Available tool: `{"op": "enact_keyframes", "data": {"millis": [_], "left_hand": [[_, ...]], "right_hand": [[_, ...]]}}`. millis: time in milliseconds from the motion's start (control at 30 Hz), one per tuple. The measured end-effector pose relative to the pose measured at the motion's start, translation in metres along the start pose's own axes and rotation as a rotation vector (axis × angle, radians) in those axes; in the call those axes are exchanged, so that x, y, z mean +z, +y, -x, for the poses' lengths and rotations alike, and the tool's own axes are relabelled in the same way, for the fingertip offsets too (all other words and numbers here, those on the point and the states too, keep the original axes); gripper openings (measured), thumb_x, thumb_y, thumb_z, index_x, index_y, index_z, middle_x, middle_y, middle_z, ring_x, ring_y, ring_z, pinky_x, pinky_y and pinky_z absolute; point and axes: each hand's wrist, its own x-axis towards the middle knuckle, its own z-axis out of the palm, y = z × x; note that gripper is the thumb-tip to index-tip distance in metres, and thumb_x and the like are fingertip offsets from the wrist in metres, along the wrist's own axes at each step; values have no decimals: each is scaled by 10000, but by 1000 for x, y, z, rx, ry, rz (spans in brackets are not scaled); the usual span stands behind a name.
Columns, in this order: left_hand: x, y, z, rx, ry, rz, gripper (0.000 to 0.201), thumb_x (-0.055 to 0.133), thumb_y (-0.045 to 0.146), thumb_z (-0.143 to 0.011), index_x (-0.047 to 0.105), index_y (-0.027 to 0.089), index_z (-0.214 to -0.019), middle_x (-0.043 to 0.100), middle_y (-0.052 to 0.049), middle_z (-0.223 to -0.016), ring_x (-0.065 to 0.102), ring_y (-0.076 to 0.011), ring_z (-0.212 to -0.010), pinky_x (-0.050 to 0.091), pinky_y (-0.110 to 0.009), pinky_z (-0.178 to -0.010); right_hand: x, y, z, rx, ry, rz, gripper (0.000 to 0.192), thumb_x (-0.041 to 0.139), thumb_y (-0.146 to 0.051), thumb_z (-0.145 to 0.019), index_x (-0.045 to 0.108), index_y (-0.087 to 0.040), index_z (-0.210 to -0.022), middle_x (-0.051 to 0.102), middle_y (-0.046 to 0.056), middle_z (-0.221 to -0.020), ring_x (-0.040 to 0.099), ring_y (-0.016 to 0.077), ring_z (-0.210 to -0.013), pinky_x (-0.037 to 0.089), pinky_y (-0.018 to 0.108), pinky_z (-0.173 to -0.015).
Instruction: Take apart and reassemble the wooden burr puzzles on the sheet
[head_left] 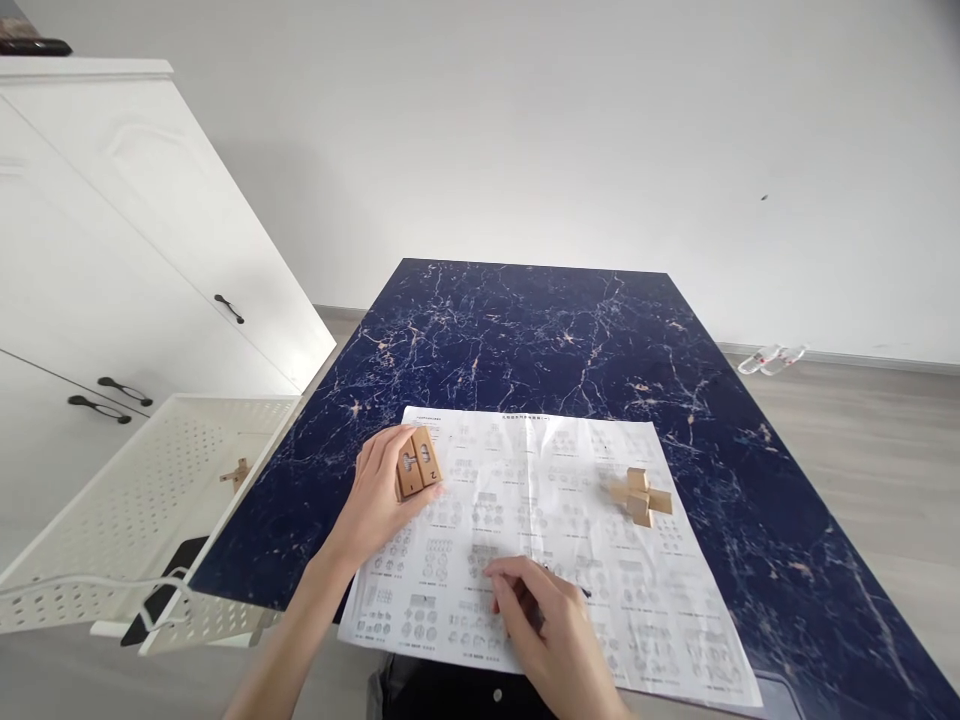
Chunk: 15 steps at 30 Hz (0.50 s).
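Note:
My left hand (pixel 379 500) grips two wooden puzzle blocks (pixel 418 462) held side by side, with numbers marked on their ends, just above the left part of a printed instruction sheet (pixel 540 530). My right hand (pixel 544 620) rests on the near part of that sheet, with the index finger pointing at a diagram and a thin dark pen-like item under the fingers. An assembled wooden cross-shaped puzzle (pixel 640 496) lies on the sheet's right side, apart from both hands.
The sheet lies on a dark blue marble-pattern table (pixel 540 330). A white perforated tray (pixel 142 500) to the left holds a small wooden piece (pixel 237 473) and a dark phone-like object (pixel 166 590). White cabinets (pixel 97 270) stand behind it. A clear object (pixel 772 357) lies on the floor.

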Motion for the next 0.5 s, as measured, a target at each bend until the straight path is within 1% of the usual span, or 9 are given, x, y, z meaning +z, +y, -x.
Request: {"op": "enact_keyframes", "data": {"millis": [67, 100, 133, 200, 300, 367, 400, 433, 500], "left_hand": [[0, 1, 0, 0, -3, -10, 732, 755, 439, -979, 348, 324, -1576, 458, -127, -1604, 399, -371, -1528, 337, -610, -1276], [0, 1, 0, 0, -3, -15, 729, 754, 444, -979, 352, 322, -1574, 461, -125, -1602, 399, -367, -1528, 335, -603, -1279], [0, 1, 0, 1, -5, -18, 727, 753, 448, -979, 356, 321, -1574, 464, -122, -1601, 398, -364, -1528, 331, -596, -1283], [0, 1, 0, 1, -11, -21, 724, 747, 464, -984, 356, 323, -1576, 465, -120, -1603, 395, -363, -1532, 325, -589, -1286], [0, 0, -1, 4, -29, -20, 725, 724, 507, -999, 339, 335, -1588, 446, -125, -1617, 385, -372, -1539, 330, -597, -1279], [0, -1, -1, 17, -30, -22, 723, 714, 516, -1007, 328, 339, -1593, 435, -129, -1623, 381, -375, -1540, 339, -598, -1272], [1, -1, -1, 28, -24, -25, 720, 715, 508, -1009, 327, 338, -1591, 436, -131, -1620, 384, -374, -1537, 342, -598, -1269], [1, -1, -1, 41, -13, -29, 716, 719, 495, -1008, 329, 336, -1588, 442, -132, -1612, 391, -373, -1531, 342, -598, -1268], [1, -1, -1, 72, 8, -38, 711, 728, 469, -1006, 334, 331, -1581, 460, -134, -1593, 409, -372, -1516, 339, -600, -1268]], "right_hand": [[-3, -1, 1, 13, -9, -83, 354, 471, -484, -1147, 715, -230, -1111, 713, 38, -767, 642, 169, -588, 534, 262, -544], [-6, -1, 2, 28, 16, -136, 350, 477, -490, -1144, 703, -223, -1133, 703, 35, -761, 638, 166, -577, 532, 263, -531], [-9, -2, 3, 43, 61, -190, 344, 488, -496, -1140, 688, -217, -1161, 692, 28, -755, 634, 163, -566, 530, 262, -518], [-21, 0, 5, 67, 203, -264, 325, 532, -506, -1124, 657, -221, -1217, 674, 13, -757, 629, 156, -553, 518, 256, -491], [-46, 9, 5, 84, 412, -279, 347, 586, -516, -1097, 611, -247, -1316, 696, 3, -783, 615, 144, -532, 543, 263, -504], [-63, 17, 3, 109, 529, -263, 396, 634, -543, -1065, 585, -262, -1339, 709, -1, -771, 620, 149, -511, 511, 253, -450], [-71, 22, 2, 117, 569, -254, 431, 662, -559, -1044, 576, -262, -1345, 717, 1, -769, 620, 151, -489, 477, 244, -410], [-77, 26, 0, 133, 589, -243, 476, 678, -573, -1031, 566, -260, -1371, 726, 8, -786, 632, 154, -491, 471, 245, -405], [-85, 31, -3, 168, 593, -231, 561, 699, -607, -1006, 551, -253, -1414, 741, 22, -813, 655, 165, -491, 461, 252, -399]]}}
